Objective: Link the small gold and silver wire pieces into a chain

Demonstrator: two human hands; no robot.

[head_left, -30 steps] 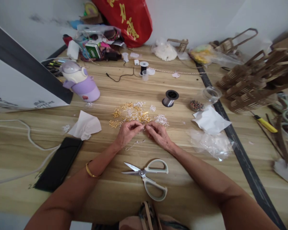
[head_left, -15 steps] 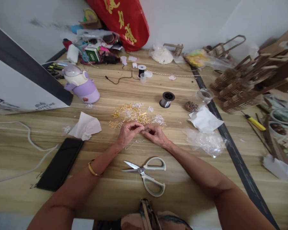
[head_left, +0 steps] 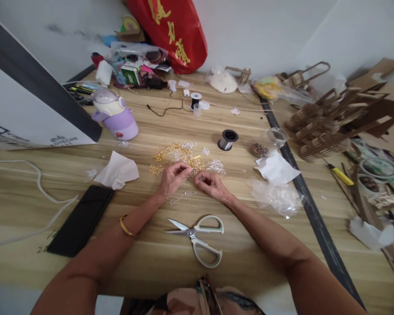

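Near the middle of the wood-grain table (head_left: 144, 262), a loose spread of small gold and silver pieces (head_left: 184, 154), single items too small to name. Left hand (head_left: 173, 178) at the near edge of the spread, thumb and forefinger brought together at the tips; whether a tiny piece sits between them, cannot tell. Gold bangle (head_left: 124, 226) on that forearm. Right hand (head_left: 212, 184) just beside it, a narrow gap between the two; fingers curled in, thumb against forefinger, contents hidden. Beyond the right hand, a bunch of thin silver sticks (head_left: 216, 166), with a small pale cluster (head_left: 205, 151) farther off. Short silver chain (head_left: 183, 195) on the wood, nearer the body than the hands, lying between the wrists. Closer still, scissors (head_left: 191, 232) with pale handles, blades apart, tips pointing left. Spool of wire (head_left: 228, 140) upright past the spread, to the right. Left side: crumpled white paper (head_left: 118, 170) touching a dark flat device (head_left: 82, 221). Right side: clear plastic bag (head_left: 279, 199), rumpled, near a white sheet (head_left: 277, 168).
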